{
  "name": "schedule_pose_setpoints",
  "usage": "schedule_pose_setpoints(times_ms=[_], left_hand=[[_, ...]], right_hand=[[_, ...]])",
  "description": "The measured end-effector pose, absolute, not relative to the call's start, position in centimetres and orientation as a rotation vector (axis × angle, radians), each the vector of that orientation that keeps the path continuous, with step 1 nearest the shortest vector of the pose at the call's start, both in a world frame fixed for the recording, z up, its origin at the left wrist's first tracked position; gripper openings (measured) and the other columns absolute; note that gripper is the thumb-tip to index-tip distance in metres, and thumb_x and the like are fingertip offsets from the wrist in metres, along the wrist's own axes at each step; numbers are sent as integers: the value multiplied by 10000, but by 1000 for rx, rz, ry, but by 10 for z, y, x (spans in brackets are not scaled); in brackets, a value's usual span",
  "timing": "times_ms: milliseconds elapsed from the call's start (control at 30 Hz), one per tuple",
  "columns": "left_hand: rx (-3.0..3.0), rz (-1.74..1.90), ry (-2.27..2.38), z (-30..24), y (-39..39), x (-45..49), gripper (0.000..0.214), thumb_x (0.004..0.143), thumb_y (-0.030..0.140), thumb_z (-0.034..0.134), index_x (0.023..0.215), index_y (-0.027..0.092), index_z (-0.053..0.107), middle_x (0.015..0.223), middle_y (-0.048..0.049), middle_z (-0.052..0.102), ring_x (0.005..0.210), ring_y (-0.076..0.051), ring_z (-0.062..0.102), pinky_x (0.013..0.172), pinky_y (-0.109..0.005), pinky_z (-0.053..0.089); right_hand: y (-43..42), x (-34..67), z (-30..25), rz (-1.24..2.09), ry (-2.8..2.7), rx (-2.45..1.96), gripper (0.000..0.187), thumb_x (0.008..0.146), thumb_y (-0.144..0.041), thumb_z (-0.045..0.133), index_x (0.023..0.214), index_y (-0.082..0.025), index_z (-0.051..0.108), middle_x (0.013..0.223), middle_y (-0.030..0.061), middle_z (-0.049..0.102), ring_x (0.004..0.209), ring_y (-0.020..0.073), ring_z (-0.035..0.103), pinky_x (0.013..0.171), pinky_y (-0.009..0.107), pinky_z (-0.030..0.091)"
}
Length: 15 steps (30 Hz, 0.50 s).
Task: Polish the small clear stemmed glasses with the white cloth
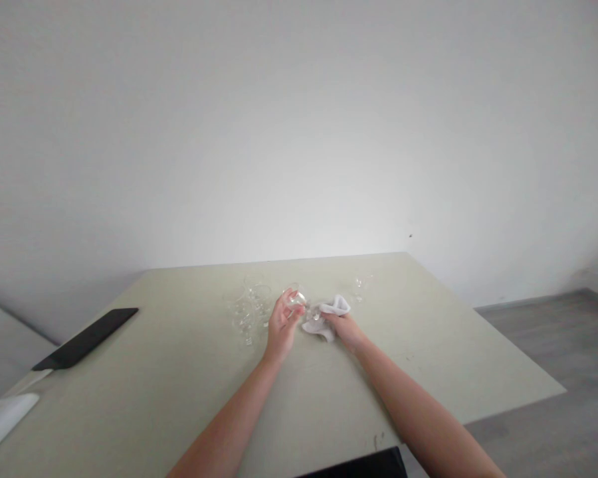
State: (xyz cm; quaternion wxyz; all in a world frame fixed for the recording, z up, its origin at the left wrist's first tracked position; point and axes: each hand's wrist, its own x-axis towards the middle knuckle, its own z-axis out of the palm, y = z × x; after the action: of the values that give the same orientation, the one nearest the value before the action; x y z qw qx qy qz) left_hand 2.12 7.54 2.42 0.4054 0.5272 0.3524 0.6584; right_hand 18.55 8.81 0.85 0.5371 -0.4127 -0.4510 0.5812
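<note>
The glass (296, 302) that I watch through my camera is clear and colourless, with a rounded bowl; I see it tilted onto its side over the tabletop (179, 398), its bowl in the left hand (281, 324) and its narrower end toward the right; the cloth (339, 305) is white and crumpled, bunched in the right hand (346, 329); it meets this narrower end, but how far it wraps, I cannot tell.

The left hand (281, 326) partly hides its glass (298, 299), and the clustered glasses (249, 311) blur together
</note>
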Motion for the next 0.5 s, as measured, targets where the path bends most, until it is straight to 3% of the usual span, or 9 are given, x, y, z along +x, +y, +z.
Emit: schedule_pose_setpoints(times_ms=[167,300,500], left_hand=[[1361,1653,900,19,76,25,594,814,426,671,1339,225,479,1354,-133,539,1063,-226,635,936,-374,512],[1397,1675,944,19,76,25,577,824,419,661,1338,237,475,1370,-127,523,1070,-219,623,955,-377,500],[1382,1684,1043,13,79,24,579,817,437,664,1335,256,478,1372,-115,520,1065,-210,607,898,-354,524]], right_hand=[[90,185,3,1361,-1176,-988,425,583,-444,803,867,-162,660,856,49,712,805,194,655,811,343,513],[93,187,-2,1261,-1343,-1021,374,668,-480,738,837,-161,642,797,41,689,757,181,630,730,317,509],[82,187,8,1258,-1739,-924,314,741,-456,687,832,-158,647,786,13,657,733,133,590,733,260,469]])
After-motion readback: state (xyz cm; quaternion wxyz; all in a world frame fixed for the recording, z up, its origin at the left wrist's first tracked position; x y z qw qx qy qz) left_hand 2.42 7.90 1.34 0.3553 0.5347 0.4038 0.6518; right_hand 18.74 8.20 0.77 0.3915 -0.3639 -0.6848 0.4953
